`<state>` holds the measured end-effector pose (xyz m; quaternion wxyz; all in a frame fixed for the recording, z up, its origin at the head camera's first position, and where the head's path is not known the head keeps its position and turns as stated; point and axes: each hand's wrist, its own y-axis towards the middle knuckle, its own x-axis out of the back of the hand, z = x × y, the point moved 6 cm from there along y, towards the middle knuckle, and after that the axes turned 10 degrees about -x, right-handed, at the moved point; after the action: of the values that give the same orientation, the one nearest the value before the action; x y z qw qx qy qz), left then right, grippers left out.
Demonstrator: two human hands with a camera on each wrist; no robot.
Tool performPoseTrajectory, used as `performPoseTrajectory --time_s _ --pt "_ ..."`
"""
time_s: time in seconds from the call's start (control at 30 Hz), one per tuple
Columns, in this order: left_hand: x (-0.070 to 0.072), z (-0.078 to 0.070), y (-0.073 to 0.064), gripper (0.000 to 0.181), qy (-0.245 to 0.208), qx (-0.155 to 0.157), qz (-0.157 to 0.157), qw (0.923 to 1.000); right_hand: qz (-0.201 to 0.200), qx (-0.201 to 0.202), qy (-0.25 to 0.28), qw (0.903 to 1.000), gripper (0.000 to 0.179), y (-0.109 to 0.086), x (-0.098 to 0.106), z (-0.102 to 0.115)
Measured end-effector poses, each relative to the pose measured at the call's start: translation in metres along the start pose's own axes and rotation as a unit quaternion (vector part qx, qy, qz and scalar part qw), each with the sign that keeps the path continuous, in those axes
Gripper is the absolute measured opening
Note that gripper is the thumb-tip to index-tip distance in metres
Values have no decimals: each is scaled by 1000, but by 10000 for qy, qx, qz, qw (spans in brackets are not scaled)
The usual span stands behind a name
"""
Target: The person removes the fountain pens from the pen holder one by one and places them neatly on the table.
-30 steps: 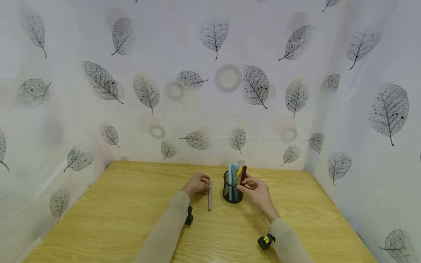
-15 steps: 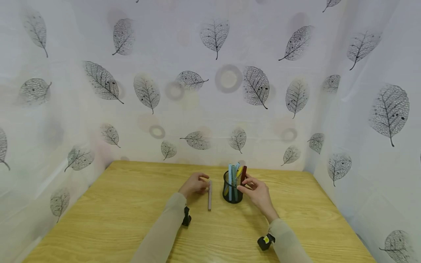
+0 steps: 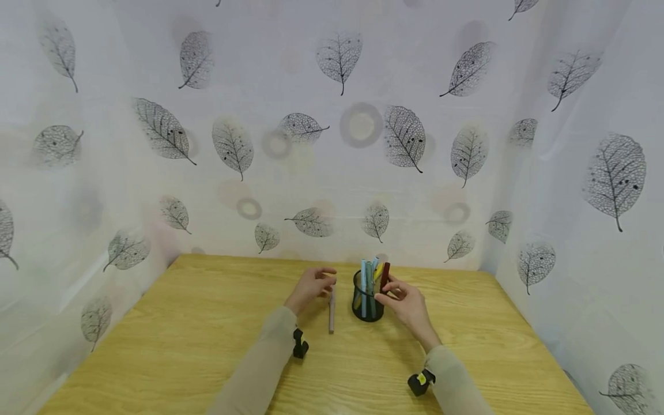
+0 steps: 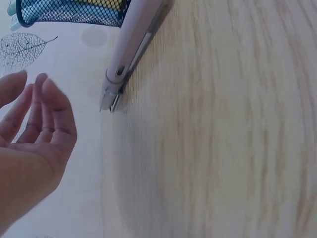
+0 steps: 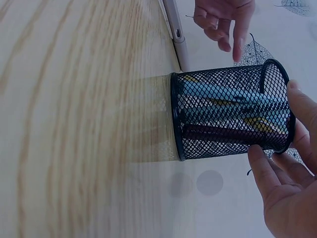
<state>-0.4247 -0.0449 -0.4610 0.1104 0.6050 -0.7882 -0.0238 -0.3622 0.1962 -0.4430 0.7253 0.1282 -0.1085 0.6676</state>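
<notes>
A slim pinkish-grey pen-like stick (image 3: 332, 314) lies lengthwise on the table; the left wrist view shows a slot and a metal-looking tip at its far end. My left hand (image 3: 308, 289) hovers by that far end, fingers loosely bent, holding nothing; in the left wrist view, a gap separates its fingertips from the stick. To the right stands a black mesh pen holder (image 5: 225, 111), upright, with blue, green and yellow pens and a dark red one (image 3: 385, 275) inside. My right hand (image 3: 411, 309) holds the pen holder near its rim, thumb and fingers on opposite sides.
The wooden table (image 3: 207, 340) has its back edge close behind the pen holder. A white curtain (image 3: 301, 178) with dark leaf prints hangs at the back and both sides. A black wrist camera (image 3: 421, 382) sits on the right wrist.
My left hand drew back slightly to the left, then rose and shifted right over the stick's far end. The right hand, pen holder and stick stay in place.
</notes>
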Motion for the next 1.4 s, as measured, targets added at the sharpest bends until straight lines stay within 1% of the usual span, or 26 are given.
performPoseTrajectory --time_s 0.1,0.13,0.23,0.33,0.47,0.63,0.83,1.0,1.1,1.17,1.27,1.33,1.4 --pt "-3 -5 -1 25 -203 -145 -378 9990 -19 19 -17 10000 25 0 0 -1" --pt "-4 -8 -1 25 -239 -239 -472 9983 -29 20 -13 10000 25 0 -1 -1" --pt "-8 -15 -1 25 -390 -536 -641 9957 -19 49 -19 10000 26 -1 -1 0" --pt "-13 -25 0 25 -502 -853 -648 9930 -6 60 4 10000 25 -1 -1 0" --pt "-19 -35 2 22 -560 -1106 -690 9899 7 43 21 10000 26 0 -1 1" --pt "-26 -38 5 21 -670 -1263 -808 9864 -8 12 79 10000 26 1 -1 1" --pt "-36 -42 6 20 -739 -1433 -789 9837 14 70 83 9999 26 0 -1 1" --pt "-43 -46 6 23 -906 -1489 -676 9824 0 74 90 9999 24 -2 0 1" --pt "-47 -48 7 25 -904 -1533 -609 9821 0 75 82 9999 23 -1 0 0" --pt "-49 -49 7 25 -747 -1538 -565 9837 2 50 100 9999 23 0 0 -1" --pt "-51 -51 9 25 -336 -1533 -448 9866 46 77 130 9999 26 1 0 -2" --pt "-52 -53 10 26 -39 -1553 -359 9872 60 90 132 9999 27 1 0 -3" --pt "-53 -54 11 27 162 -1549 -272 9874 74 101 137 9998 28 1 0 -3"
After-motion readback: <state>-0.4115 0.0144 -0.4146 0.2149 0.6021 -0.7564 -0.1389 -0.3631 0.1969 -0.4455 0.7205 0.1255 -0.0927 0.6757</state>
